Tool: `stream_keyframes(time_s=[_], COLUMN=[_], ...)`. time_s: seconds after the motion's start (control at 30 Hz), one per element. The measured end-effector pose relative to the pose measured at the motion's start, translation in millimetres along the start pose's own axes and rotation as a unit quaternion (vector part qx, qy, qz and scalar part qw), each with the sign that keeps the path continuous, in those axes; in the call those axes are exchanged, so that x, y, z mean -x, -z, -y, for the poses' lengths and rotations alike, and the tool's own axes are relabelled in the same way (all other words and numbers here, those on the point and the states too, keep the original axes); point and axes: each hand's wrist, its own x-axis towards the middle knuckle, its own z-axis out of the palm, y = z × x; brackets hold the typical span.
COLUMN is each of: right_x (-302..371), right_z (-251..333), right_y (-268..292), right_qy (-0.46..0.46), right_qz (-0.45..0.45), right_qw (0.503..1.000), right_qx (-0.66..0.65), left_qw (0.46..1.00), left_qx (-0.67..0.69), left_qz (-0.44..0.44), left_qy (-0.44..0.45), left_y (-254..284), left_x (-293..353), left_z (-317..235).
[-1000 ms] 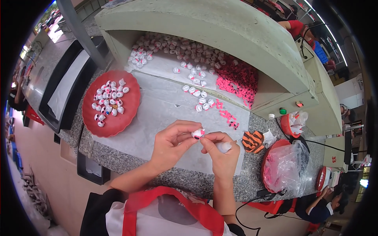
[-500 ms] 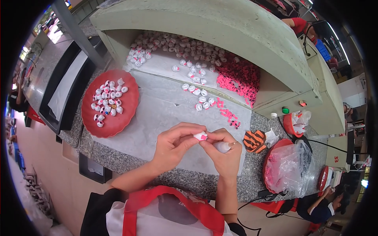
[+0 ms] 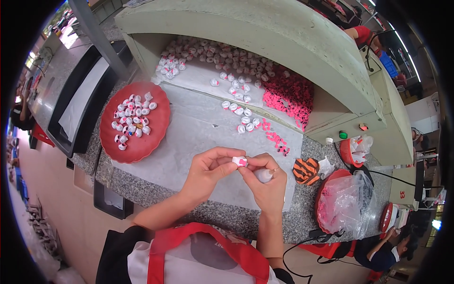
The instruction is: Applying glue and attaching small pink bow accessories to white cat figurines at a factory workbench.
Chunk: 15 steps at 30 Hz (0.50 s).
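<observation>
Between the fingertips of both hands is a small white rounded piece with a pink patch [image 3: 240,161]. My left hand [image 3: 202,171] pinches it from the left. From the other side, the thumb and forefinger of my right hand [image 3: 268,191] touch it, while a small whitish squeeze bottle [image 3: 263,176] rests in that same hand. Beyond the hands, several similar white pieces [image 3: 246,124] lie on a white paper sheet [image 3: 189,132]. Beside them are loose pink cut-outs [image 3: 278,143]. A scalloped red plate [image 3: 158,137] at the left bears more white pieces.
A pale green hooded shelf [image 3: 265,28] arches over heaps of white pieces [image 3: 213,49] and pink cut-outs [image 3: 288,99]. At right are an orange-and-black striped cloth [image 3: 306,171], a plastic bag [image 3: 352,203] on a red dish, and a red basket [image 3: 349,154]. Black trays [image 3: 61,142] stand left.
The white piece has turned slightly between my fingers, so more of its pink patch shows. My right hand and the bottle have shifted a little left.
</observation>
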Motion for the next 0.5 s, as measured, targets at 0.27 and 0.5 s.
stream_keyframes(time_s=[0.27, 0.5], right_x=[21.3, 24.3], right_z=[12.1, 0.9], right_y=[-7.9, -2.1], right_qy=[0.159, 0.043], right_qz=[-0.024, 0.049], right_qw=[0.985, 0.986], right_qx=[0.056, -0.152], left_qw=[0.997, 0.956], left_qx=[0.066, -0.251], left_qz=[0.013, 0.096], left_qy=[0.035, -0.115], left_y=[-9.0, 5.0], left_x=[19.8, 31.9], left_z=[-13.5, -23.4])
